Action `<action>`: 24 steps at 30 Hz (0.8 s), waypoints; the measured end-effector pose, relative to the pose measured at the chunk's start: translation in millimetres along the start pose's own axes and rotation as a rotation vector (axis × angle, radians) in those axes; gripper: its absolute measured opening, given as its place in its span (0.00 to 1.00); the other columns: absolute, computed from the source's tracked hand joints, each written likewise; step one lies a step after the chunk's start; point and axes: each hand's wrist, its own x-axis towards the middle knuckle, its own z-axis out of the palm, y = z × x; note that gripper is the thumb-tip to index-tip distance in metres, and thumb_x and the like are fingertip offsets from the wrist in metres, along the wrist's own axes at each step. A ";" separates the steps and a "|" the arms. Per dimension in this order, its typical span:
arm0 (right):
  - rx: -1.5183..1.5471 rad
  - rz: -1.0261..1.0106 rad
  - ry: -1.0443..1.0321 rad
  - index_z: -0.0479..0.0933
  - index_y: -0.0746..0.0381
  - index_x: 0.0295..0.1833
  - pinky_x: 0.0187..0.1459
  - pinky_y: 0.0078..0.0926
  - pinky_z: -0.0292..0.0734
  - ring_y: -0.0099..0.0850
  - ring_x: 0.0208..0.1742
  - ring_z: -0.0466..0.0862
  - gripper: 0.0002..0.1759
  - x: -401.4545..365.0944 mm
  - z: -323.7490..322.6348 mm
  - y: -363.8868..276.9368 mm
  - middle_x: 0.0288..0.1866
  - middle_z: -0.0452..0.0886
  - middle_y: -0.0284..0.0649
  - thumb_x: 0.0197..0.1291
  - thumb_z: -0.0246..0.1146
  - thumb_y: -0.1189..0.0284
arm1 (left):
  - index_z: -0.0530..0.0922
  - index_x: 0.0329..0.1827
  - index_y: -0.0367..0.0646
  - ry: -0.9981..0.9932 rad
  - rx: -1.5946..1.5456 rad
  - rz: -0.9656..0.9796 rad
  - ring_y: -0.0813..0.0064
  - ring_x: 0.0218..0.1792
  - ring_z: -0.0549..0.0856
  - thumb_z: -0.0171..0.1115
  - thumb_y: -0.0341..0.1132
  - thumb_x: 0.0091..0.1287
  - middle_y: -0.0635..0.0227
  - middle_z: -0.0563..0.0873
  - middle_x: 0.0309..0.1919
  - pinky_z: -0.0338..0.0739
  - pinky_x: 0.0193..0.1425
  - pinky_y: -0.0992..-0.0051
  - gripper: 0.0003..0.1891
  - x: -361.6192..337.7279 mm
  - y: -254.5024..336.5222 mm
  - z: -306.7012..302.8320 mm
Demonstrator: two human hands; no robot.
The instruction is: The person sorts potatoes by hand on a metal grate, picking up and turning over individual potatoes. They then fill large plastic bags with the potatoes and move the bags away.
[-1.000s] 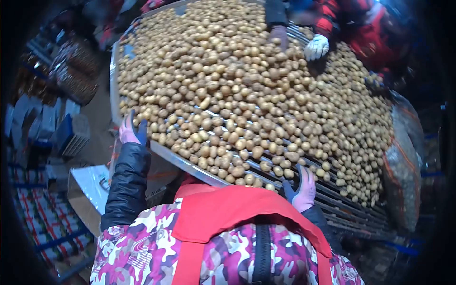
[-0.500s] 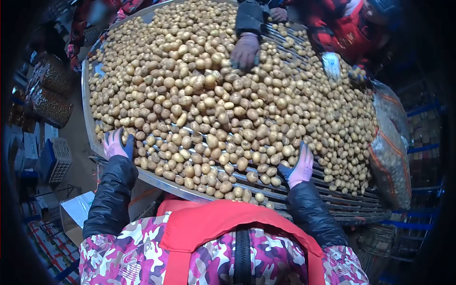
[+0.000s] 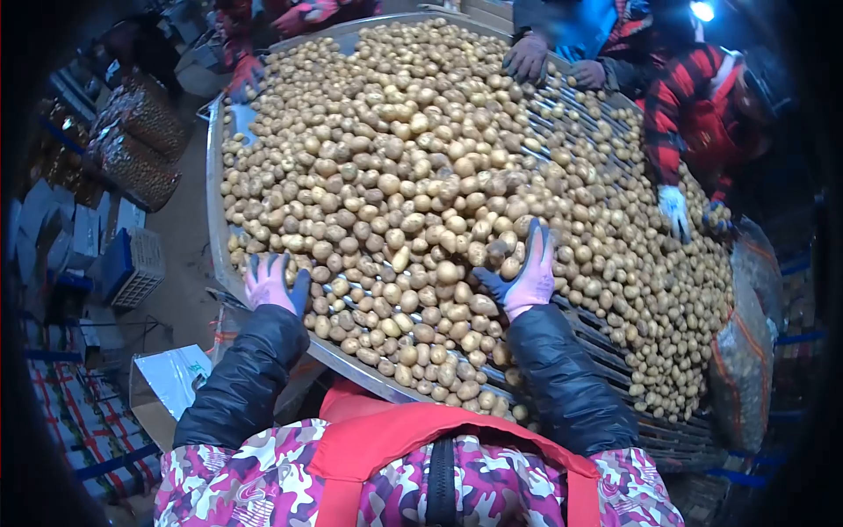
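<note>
Across a metal-rimmed counter point(image 3: 216, 193) lies a broad heap of potatoes point(image 3: 421, 167), spread thickest over the middle and thinning towards the near right, where dark slats point(image 3: 606, 347) show between them. At the near left edge, the left hand point(image 3: 276, 285), in a pink glove with darker fingertips, rests against the potatoes just inside the rim, its fingers spread and clenched on nothing. Farther right, the right hand point(image 3: 527, 274) reaches into the heap, thumb and fingers spread wide apart; a few potatoes sit in the gap between them, touched perhaps, but not grasped. Both forearms wear dark, shiny sleeves point(image 3: 235, 378).

On the far side, a co-worker's dark-gloved hand point(image 3: 527, 58) lies at the heap's border, beside a second one point(image 3: 589, 74). To the far right, another person's white-gloved hand point(image 3: 674, 211) is at the potatoes; whether its fingers grip any, I cannot tell. Beyond the right end stands a filled mesh sack point(image 3: 743, 369). Left of the counter, a blue-and-white crate point(image 3: 140, 265) sits on the floor point(image 3: 189, 233).
</note>
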 end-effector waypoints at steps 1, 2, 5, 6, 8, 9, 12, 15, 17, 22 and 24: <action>0.055 0.021 -0.038 0.52 0.57 0.82 0.71 0.50 0.71 0.59 0.76 0.66 0.75 7.9 3.8 -7.4 0.78 0.58 0.64 0.30 0.84 0.41 | 0.79 0.66 0.50 0.000 -0.004 0.000 0.48 0.77 0.62 0.67 0.53 0.65 0.61 0.76 0.70 0.56 0.81 0.51 0.29 0.3 1.5 -1.7; 0.089 0.021 -0.025 0.52 0.54 0.82 0.69 0.51 0.72 0.61 0.74 0.68 0.74 17.7 15.2 -11.6 0.77 0.58 0.65 0.31 0.83 0.41 | 0.80 0.65 0.48 -0.001 -0.010 0.000 0.48 0.77 0.62 0.67 0.51 0.66 0.60 0.76 0.70 0.57 0.81 0.52 0.27 -0.3 3.1 -2.8; 0.056 0.099 -0.068 0.54 0.46 0.82 0.67 0.52 0.74 0.63 0.70 0.71 0.71 47.5 33.2 -54.8 0.77 0.58 0.67 0.32 0.84 0.43 | 0.80 0.65 0.48 0.033 -0.027 0.017 0.48 0.76 0.63 0.69 0.49 0.65 0.60 0.77 0.68 0.57 0.80 0.52 0.27 0.3 1.8 -0.9; 0.011 0.140 -0.146 0.54 0.46 0.82 0.67 0.51 0.73 0.62 0.70 0.72 0.69 54.5 41.8 -60.6 0.76 0.60 0.66 0.33 0.84 0.44 | 0.80 0.65 0.48 0.044 -0.036 0.019 0.49 0.76 0.64 0.69 0.49 0.64 0.60 0.77 0.68 0.58 0.80 0.52 0.27 -0.2 0.7 0.1; 0.017 0.164 -0.198 0.53 0.44 0.82 0.67 0.51 0.72 0.60 0.71 0.71 0.68 76.7 56.0 -59.1 0.73 0.63 0.65 0.35 0.84 0.46 | 0.80 0.65 0.48 0.067 -0.048 0.021 0.49 0.76 0.64 0.69 0.50 0.64 0.59 0.78 0.67 0.58 0.79 0.52 0.28 0.4 -2.2 3.3; 0.020 0.132 -0.181 0.52 0.43 0.83 0.68 0.50 0.72 0.58 0.72 0.70 0.68 82.5 55.6 -67.5 0.73 0.63 0.62 0.36 0.83 0.46 | 0.79 0.65 0.48 0.070 -0.050 0.019 0.49 0.76 0.64 0.69 0.50 0.64 0.59 0.78 0.67 0.58 0.79 0.52 0.29 0.1 -2.6 3.6; -0.046 0.138 -0.244 0.54 0.43 0.83 0.68 0.48 0.72 0.55 0.74 0.68 0.67 104.8 66.5 -82.8 0.76 0.60 0.58 0.37 0.81 0.41 | 0.79 0.66 0.48 0.070 -0.047 0.007 0.50 0.76 0.64 0.69 0.52 0.64 0.59 0.78 0.67 0.58 0.79 0.52 0.30 1.1 -2.3 1.9; 0.003 0.081 -0.306 0.59 0.46 0.80 0.66 0.47 0.75 0.56 0.68 0.76 0.62 110.2 54.0 -125.0 0.75 0.62 0.57 0.39 0.80 0.41 | 0.77 0.69 0.50 0.043 -0.067 -0.001 0.49 0.77 0.62 0.66 0.56 0.65 0.62 0.76 0.69 0.55 0.80 0.51 0.33 0.5 -4.8 4.4; -0.010 0.023 -0.350 0.60 0.46 0.80 0.64 0.47 0.76 0.56 0.66 0.78 0.60 104.2 58.9 -141.4 0.74 0.63 0.58 0.42 0.80 0.42 | 0.76 0.70 0.50 0.045 -0.069 -0.004 0.49 0.77 0.62 0.66 0.56 0.64 0.62 0.76 0.69 0.55 0.80 0.50 0.33 -0.5 -3.9 3.9; -0.127 -0.088 -0.471 0.61 0.47 0.79 0.66 0.51 0.75 0.60 0.66 0.75 0.54 78.4 67.0 -153.7 0.80 0.58 0.57 0.49 0.75 0.42 | 0.76 0.70 0.50 0.080 -0.073 -0.016 0.49 0.76 0.64 0.68 0.55 0.62 0.59 0.77 0.68 0.59 0.78 0.49 0.34 0.6 -5.1 8.6; -0.126 -0.154 -0.456 0.58 0.45 0.81 0.66 0.52 0.74 0.61 0.68 0.74 0.53 56.5 72.2 -143.4 0.81 0.59 0.56 0.52 0.74 0.43 | 0.76 0.69 0.50 0.074 -0.054 -0.004 0.49 0.76 0.65 0.69 0.55 0.62 0.57 0.77 0.67 0.60 0.78 0.49 0.34 0.6 -6.6 10.2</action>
